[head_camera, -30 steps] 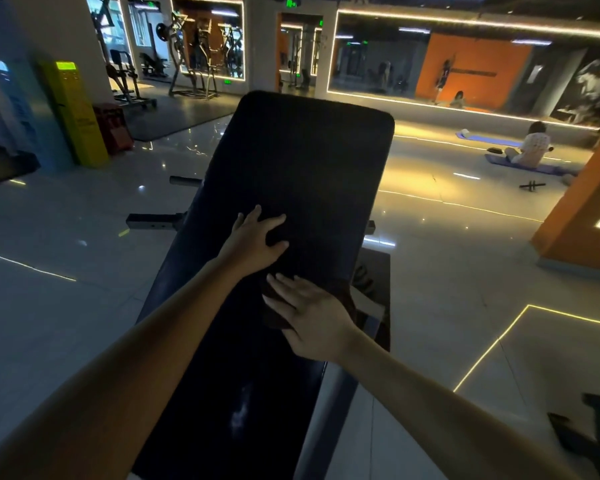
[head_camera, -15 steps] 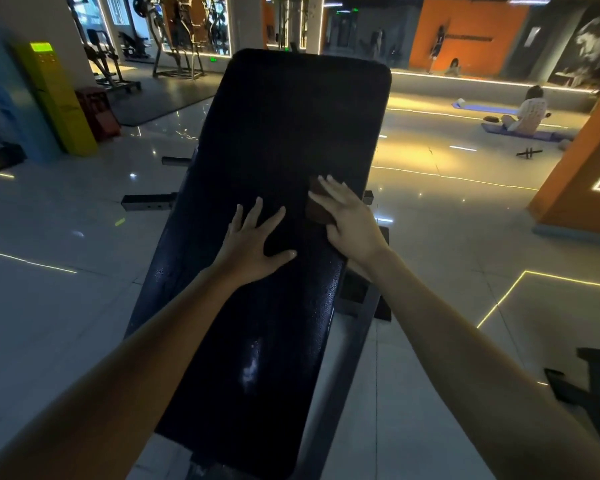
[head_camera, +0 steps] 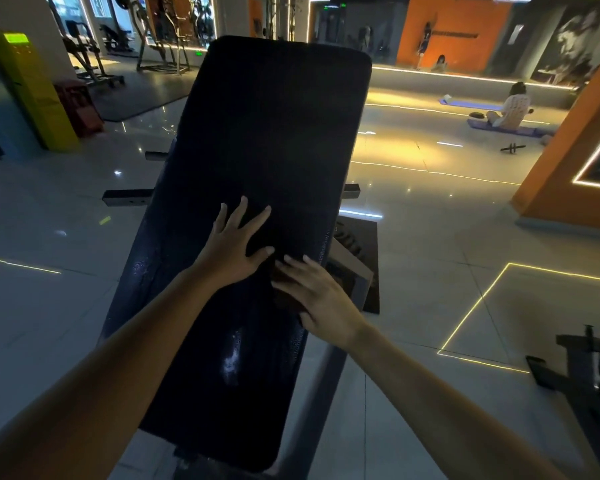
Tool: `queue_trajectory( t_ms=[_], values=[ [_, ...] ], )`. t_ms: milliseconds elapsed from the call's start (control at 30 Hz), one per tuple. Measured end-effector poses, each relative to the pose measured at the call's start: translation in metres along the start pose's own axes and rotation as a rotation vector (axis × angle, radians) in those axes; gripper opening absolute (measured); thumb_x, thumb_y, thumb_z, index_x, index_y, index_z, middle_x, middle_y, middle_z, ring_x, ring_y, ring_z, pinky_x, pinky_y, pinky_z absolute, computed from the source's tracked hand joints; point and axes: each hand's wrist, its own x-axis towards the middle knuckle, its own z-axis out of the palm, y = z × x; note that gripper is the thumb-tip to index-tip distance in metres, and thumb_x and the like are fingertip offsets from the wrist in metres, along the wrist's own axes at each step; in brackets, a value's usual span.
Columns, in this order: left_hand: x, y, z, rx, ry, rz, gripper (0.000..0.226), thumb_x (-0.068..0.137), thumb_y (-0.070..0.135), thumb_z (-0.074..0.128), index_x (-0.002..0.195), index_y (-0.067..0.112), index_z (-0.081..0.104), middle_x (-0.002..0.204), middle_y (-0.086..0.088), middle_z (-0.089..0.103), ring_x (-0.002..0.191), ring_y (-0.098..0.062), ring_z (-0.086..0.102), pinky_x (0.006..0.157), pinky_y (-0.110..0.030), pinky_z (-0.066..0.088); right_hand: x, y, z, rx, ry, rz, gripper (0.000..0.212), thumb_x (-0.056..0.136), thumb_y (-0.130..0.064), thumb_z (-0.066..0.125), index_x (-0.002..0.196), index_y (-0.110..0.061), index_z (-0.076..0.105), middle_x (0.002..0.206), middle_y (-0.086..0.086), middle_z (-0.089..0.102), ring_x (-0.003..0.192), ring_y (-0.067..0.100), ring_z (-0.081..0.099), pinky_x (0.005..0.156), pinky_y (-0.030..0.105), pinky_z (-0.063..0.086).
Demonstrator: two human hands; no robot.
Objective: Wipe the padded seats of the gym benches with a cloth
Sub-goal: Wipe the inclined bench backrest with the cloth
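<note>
1. Since half a second ago, in the head view, the right hand [head_camera: 321, 301] has drawn back down the long black padded bench seat [head_camera: 278, 133], from beside the left fingertips to just below the left thumb. The left hand [head_camera: 234, 249] has stayed put.
2. Right hand: fingers straight and close together, palm down, pressing a dark brown cloth [head_camera: 283, 293] flat onto the pad near its right edge. Only the cloth's left part shows past the fingers.
3. Left hand: fingers spread wide, flat on the pad, holding nothing. Its thumb tip lies just beside the right fingertips.
4. A pale wet sheen [head_camera: 231, 358] marks the pad nearer than both hands, between the forearms.
5. Far to the left of the left hand stands a tall yellow cabinet [head_camera: 32, 88] with a lit green panel; its writing is too small to read.
6. Far beyond the right hand a seated person [head_camera: 511, 109] is on a purple mat [head_camera: 520, 130].
</note>
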Motion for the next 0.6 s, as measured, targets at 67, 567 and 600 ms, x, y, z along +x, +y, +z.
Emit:
queue_trajectory(
  t_ms=[67, 567, 600],
  values=[
    [-0.002, 0.000, 0.002, 0.001, 0.004, 0.003, 0.073, 0.096, 0.044, 0.054, 0.155, 0.041, 0.010, 0.164, 0.001, -0.011, 0.148, -0.032, -0.019, 0.119, -0.055, 0.014, 0.003, 0.005, -0.004, -0.024, 0.002, -0.034, 0.055, 0.079, -0.006, 0.046, 0.132, -0.004, 0.060, 0.147, 0.020, 0.047, 0.144, 0.031, 0.032, 0.124, 0.041, 0.012],
    [-0.029, 0.007, 0.016, -0.010, -0.054, -0.022, 0.068, 0.100, 0.033, 0.052, 0.154, 0.041, 0.011, 0.164, 0.003, -0.012, 0.149, -0.029, -0.016, 0.118, -0.050, 0.016, 0.012, 0.015, -0.014, 0.117, 0.187, 0.254, 0.061, 0.076, -0.012, 0.037, 0.133, -0.004, 0.059, 0.149, 0.015, 0.045, 0.147, 0.026, 0.027, 0.124, 0.035, 0.006],
    [-0.030, 0.007, 0.016, -0.004, -0.053, -0.020, 0.068, 0.100, 0.033, 0.051, 0.154, 0.042, 0.011, 0.164, 0.003, -0.012, 0.149, -0.029, -0.016, 0.118, -0.049, 0.016, 0.005, 0.008, -0.008, 0.138, 0.188, 0.258, 0.058, 0.078, -0.011, 0.039, 0.132, -0.003, 0.060, 0.149, 0.015, 0.045, 0.147, 0.025, 0.026, 0.125, 0.036, 0.006]
  ],
)
